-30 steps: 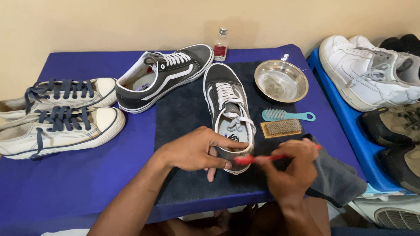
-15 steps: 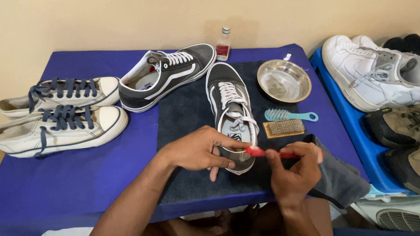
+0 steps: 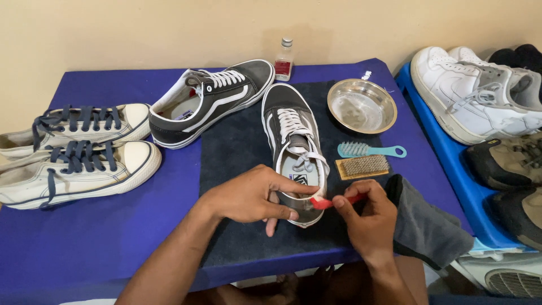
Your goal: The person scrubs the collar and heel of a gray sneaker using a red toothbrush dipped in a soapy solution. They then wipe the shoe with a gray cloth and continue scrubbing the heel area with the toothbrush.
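Red brush [image 3: 333, 201] is pinched in my right hand [image 3: 367, 223], bristles touching the heel of the grey shoe [image 3: 293, 147] on the dark mat [image 3: 237, 152]. My left hand [image 3: 248, 197] is curled round that heel at its 9 o'clock. Steel bowl [image 3: 361, 105] sits at the shoe's 2 o'clock.

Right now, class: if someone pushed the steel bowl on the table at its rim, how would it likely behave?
The steel bowl looks thin and shiny, so probably light and prone to slide on the blue table cover. Its rounded sides suggest a push on the rim might tip or rock it. It seems rigid, unlike the grey cloth nearby.
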